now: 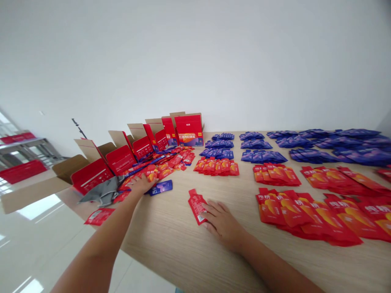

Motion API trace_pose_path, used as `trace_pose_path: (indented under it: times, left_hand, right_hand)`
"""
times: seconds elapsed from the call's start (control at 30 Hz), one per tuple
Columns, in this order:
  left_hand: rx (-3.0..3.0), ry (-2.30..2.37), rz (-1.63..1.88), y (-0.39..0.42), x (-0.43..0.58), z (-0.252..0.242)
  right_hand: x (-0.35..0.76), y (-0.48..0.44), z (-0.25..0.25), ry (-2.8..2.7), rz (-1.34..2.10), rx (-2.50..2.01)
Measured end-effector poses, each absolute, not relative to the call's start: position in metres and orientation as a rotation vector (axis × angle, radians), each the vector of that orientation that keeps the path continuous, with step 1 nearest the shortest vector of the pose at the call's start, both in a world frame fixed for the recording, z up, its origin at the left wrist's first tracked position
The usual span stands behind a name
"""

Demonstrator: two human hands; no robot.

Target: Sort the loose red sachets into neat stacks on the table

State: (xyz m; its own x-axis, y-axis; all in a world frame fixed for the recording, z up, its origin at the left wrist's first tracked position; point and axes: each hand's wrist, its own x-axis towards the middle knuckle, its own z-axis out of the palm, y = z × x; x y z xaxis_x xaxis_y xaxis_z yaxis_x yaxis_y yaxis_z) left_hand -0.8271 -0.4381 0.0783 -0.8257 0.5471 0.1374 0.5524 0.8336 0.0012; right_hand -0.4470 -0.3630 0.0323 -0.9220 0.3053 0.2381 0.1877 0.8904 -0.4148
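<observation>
My left hand (139,184) lies with fingers spread on a loose pile of red pouches (175,160) with some blue ones among them. A blue pouch (161,187) sticks out of the pile just right of that hand. My right hand (224,226) rests on the table with its fingers stretched and apart. Its fingertips touch the right edge of a single red pouch (196,206), which lies flat with its printed text side up.
Open red cartons (122,158) stand in a row behind the pile, near the wall. Rows of blue pouches (264,156) and red pouches (301,209) cover the right of the wooden table (171,244). A grey cloth (102,191) lies by the left edge.
</observation>
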Motion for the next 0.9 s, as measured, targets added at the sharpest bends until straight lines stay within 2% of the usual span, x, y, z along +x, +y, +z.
trace_pose_path:
  times: [0.23, 0.43, 0.67, 0.8, 0.9]
  left_hand:
    - [-1.022, -2.842, -0.159, -0.429, -0.790, 0.073]
    - [-1.119, -2.694, -0.740, -0.432, -0.767, 0.095]
    - [-1.123, -2.534, -1.919, -0.414, -0.702, 0.098]
    - [-0.933, -2.329, -2.901, -0.395, -0.668, 0.086]
    - [-0.796, -2.287, -3.091, -0.385, -0.656, 0.077]
  right_hand:
    - [-0.451, -0.364, 0.034, -2.756, 0.484, -0.326]
    - [-0.448, -0.363, 0.037, -2.747, 0.438, -0.354]
    - [-0.461, -0.375, 0.043, -2.727, 0.373, -0.590]
    - [-0.465, -0.378, 0.051, -2.801, 0.251, -0.797]
    - [-0.458, -0.370, 0.053, -2.783, 0.192, -0.971]
